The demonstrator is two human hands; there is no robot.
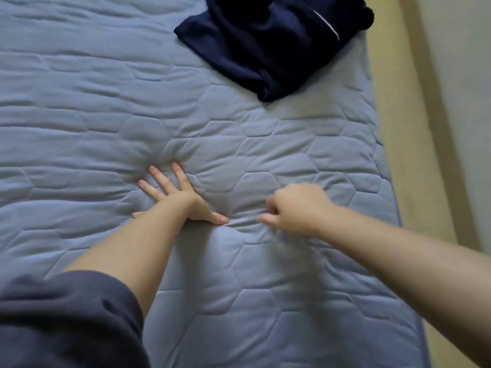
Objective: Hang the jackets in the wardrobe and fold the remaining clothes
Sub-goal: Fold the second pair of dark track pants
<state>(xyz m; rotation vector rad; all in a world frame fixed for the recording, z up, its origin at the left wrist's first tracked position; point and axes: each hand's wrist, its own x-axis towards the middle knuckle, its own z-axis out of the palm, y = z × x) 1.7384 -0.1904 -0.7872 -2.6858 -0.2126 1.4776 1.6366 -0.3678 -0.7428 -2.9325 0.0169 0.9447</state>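
Left hand (176, 201) flat on bed (79, 107), fingers (159, 180) spread. Right hand (297, 211) blurred, curled; I can't tell if pinching cover. Risk: tugged cover drags navy garment (265, 49), far right, off bed edge.

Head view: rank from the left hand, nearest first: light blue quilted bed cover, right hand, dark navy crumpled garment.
1. Light blue quilted bed cover: directly under the left hand, which presses flat on it.
2. Right hand: beside it, to the right.
3. Dark navy crumpled garment: farthest, up the bed near the right edge.

Left hand (180, 200) flat, fingers splayed; right hand (297, 208) curled, blurred.
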